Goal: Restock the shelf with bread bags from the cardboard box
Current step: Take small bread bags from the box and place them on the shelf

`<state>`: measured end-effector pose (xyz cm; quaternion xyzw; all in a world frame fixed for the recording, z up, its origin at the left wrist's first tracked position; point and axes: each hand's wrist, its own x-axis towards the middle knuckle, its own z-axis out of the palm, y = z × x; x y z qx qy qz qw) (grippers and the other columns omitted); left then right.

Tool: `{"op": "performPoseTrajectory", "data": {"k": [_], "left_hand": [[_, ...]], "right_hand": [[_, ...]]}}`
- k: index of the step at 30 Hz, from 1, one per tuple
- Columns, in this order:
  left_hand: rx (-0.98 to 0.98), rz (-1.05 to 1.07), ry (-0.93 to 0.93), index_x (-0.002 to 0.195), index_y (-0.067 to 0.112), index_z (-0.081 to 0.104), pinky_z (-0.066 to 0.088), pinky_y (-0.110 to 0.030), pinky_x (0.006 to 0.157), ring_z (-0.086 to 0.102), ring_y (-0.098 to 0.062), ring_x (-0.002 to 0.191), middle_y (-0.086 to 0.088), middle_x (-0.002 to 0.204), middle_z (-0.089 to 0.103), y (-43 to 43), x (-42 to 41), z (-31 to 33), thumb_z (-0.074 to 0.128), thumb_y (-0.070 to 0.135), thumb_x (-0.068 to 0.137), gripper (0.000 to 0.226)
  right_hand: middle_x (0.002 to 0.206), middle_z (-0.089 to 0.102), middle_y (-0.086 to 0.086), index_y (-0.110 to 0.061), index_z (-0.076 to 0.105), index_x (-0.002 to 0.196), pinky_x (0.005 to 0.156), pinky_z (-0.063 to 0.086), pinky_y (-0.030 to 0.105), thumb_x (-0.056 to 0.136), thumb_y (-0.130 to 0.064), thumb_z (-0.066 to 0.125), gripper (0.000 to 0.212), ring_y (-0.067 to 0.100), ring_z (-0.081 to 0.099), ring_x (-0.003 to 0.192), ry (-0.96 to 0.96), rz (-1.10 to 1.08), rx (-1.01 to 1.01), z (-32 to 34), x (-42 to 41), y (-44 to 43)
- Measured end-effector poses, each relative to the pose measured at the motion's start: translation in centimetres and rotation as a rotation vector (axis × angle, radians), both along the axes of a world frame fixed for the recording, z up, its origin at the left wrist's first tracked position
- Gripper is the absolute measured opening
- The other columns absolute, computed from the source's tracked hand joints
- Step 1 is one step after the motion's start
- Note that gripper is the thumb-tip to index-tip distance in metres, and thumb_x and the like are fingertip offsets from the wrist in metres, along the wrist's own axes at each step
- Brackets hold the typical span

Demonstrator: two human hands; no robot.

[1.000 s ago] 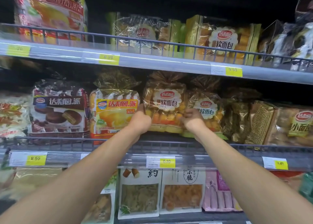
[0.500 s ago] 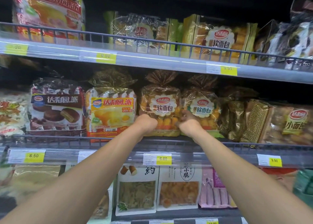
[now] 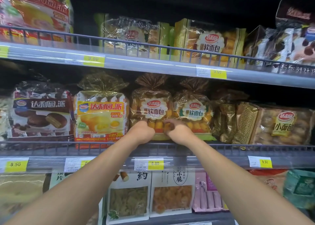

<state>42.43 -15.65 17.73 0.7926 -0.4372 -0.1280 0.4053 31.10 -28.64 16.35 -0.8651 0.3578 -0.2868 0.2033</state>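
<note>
A clear bread bag [image 3: 151, 103] with a gathered brown top and a round white label stands upright on the middle shelf [image 3: 238, 149], behind the wire rail. Both my hands reach over the rail to its lower edge. My left hand [image 3: 142, 132] grips the bag's bottom left with curled fingers. My right hand [image 3: 177, 131] holds the bottom right, its fingers curled against the plastic. A second bag of the same bread [image 3: 193, 109] stands touching it on the right. The cardboard box is out of view.
A yellow pie pack [image 3: 101, 117] sits tight against the bag's left, with a brown chocolate pie pack [image 3: 40, 112] beyond it. Gold-patterned bags [image 3: 238, 122] and a small-bread bag [image 3: 284, 124] fill the right. The upper shelf [image 3: 153, 63] hangs close above; snack pouches [image 3: 172, 194] stand on the level below.
The bag has come down and back onto the middle shelf and stands straighter. Both hands have slid lower and closer together at its bottom edge.
</note>
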Motion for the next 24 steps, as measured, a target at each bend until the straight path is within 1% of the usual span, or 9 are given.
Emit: {"op": "performPoseTrajectory", "data": {"k": [5,8,9,11,13,17,19,22,24], "left_hand": [[0.026,-0.037,-0.083,0.147,0.017,0.044,0.05,-0.04,0.101,0.058,-0.028,0.114,-0.007,0.131,0.058,0.9,0.5,0.1,0.054,0.023,0.088,0.06],[0.026,-0.041,-0.25,0.146,0.021,0.042,0.05,-0.042,0.101,0.057,-0.027,0.117,-0.006,0.135,0.057,1.4,0.0,-0.2,0.055,0.033,0.092,0.058],[0.011,-0.048,-0.326,0.148,0.023,0.04,0.048,-0.044,0.104,0.053,-0.028,0.124,-0.008,0.141,0.054,1.6,-0.4,-0.4,0.055,0.036,0.092,0.059],[-0.04,-0.094,-0.485,0.153,0.025,0.034,0.035,-0.049,0.117,0.032,-0.032,0.145,-0.009,0.157,0.037,2.1,-1.7,-0.7,0.055,0.04,0.094,0.064],[-0.106,-0.164,-0.618,0.155,0.028,0.031,0.022,-0.05,0.123,0.014,-0.029,0.154,-0.006,0.165,0.025,2.7,-3.8,-1.1,0.055,0.042,0.095,0.066],[-0.201,-0.327,-0.721,0.155,0.032,0.032,0.015,-0.048,0.124,0.004,-0.021,0.156,0.002,0.168,0.017,3.2,-9.2,-2.7,0.055,0.05,0.095,0.067],[-0.236,-0.433,-0.732,0.154,0.031,0.034,0.015,-0.048,0.125,0.005,-0.021,0.156,0.001,0.167,0.018,2.9,-12.3,-4.4,0.057,0.051,0.094,0.067],[-0.267,-0.62,-0.709,0.151,0.026,0.042,0.017,-0.047,0.125,0.013,-0.028,0.155,-0.007,0.164,0.027,1.8,-17.1,-7.6,0.06,0.051,0.091,0.067],[-0.25,-0.748,-0.683,0.147,0.025,0.047,0.018,-0.048,0.125,0.018,-0.031,0.153,-0.011,0.162,0.033,1.3,-20.6,-10.1,0.053,0.057,0.084,0.072]], "right_hand": [[0.146,0.051,0.004,-0.033,0.055,0.137,0.084,0.047,0.026,0.091,-0.027,0.066,0.048,0.024,0.058,0.116,0.037,0.017,-0.04,-0.4,-0.1,-0.1],[0.139,0.056,0.001,-0.035,0.052,0.14,0.082,0.052,0.029,0.09,-0.032,0.064,0.051,0.02,0.063,0.104,0.076,0.025,-0.081,-0.1,-1.3,0.1],[0.135,0.059,0.001,-0.035,0.051,0.14,0.087,0.054,0.032,0.089,-0.033,0.063,0.052,0.02,0.064,0.105,0.091,0.022,-0.108,0.0,-2.2,0.4],[0.136,0.058,0.002,-0.031,0.052,0.14,0.102,0.047,0.035,0.088,-0.035,0.063,0.053,0.021,0.058,0.121,0.101,0.013,-0.218,0.2,-4.3,0.7],[0.137,0.054,0.002,-0.029,0.055,0.138,0.108,0.041,0.035,0.089,-0.036,0.065,0.051,0.02,0.051,0.127,0.086,0.012,-0.289,0.3,-7.6,1.6],[0.136,0.05,-0.001,-0.029,0.054,0.138,0.11,0.04,0.04,0.086,-0.044,0.062,0.054,0.017,0.049,0.127,0.153,-0.008,-0.371,-0.2,-16.9,3.6],[0.135,0.05,0.0,-0.029,0.054,0.138,0.11,0.04,0.037,0.087,-0.046,0.064,0.055,0.016,0.048,0.127,0.225,-0.044,-0.37,-1.1,-22.5,4.6],[0.136,0.05,-0.001,-0.027,0.055,0.138,0.111,0.037,0.031,0.087,-0.047,0.068,0.056,0.012,0.047,0.128,0.302,-0.168,-0.305,-2.6,-30.7,6.7],[0.132,0.05,-0.003,-0.025,0.056,0.138,0.108,0.033,0.022,0.087,-0.046,0.07,0.057,0.009,0.046,0.125,0.357,-0.269,-0.243,-3.9,-36.0,8.5]]}}
